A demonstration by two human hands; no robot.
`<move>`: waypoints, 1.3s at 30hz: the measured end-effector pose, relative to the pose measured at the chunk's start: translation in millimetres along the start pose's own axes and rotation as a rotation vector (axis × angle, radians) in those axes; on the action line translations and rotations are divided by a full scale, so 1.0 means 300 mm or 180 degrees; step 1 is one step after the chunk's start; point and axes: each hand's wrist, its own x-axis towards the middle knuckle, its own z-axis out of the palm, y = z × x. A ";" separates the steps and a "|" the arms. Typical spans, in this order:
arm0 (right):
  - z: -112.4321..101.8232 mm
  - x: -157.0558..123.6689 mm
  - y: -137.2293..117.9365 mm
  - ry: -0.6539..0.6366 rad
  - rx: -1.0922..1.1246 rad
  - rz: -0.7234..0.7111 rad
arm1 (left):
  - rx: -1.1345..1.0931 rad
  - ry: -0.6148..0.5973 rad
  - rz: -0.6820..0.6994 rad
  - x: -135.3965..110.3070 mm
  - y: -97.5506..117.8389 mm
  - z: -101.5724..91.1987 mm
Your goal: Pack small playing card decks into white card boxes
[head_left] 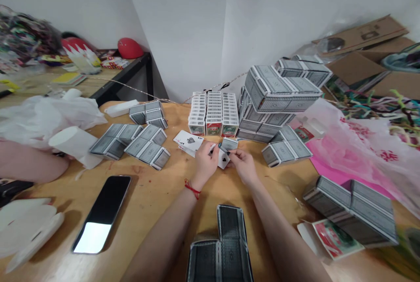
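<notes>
Both my hands meet at the middle of a wooden table point(154, 194). My left hand point(205, 161), with a red string at the wrist, and my right hand point(243, 164) pinch a small deck of playing cards point(225, 153) between them; a face card with a black spade shows on it. A loose spade card point(188, 141) lies just left of my left hand. Stacks of grey-backed card packs point(213, 113) stand right behind my hands.
More grey decks lie at left point(139, 144), right point(352, 207) and at the near edge point(225, 247). A tall pile point(278, 94) stands back right. A black phone point(103, 212) lies front left. A pink plastic bag point(357, 151) is at right, another person's arm point(29, 161) at left.
</notes>
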 end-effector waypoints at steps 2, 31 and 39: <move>0.000 0.000 -0.003 -0.0134 0.0081 0.0008 | -0.0004 0.0068 -0.0118 0.003 -0.003 0.000; -0.004 0.017 0.032 0.0366 -0.0929 -0.0936 | -0.0578 -0.0448 -0.0452 0.016 0.000 0.011; -0.024 0.020 0.036 0.0827 -0.1129 -0.1149 | -0.0549 -0.0657 -0.0242 -0.005 -0.016 0.019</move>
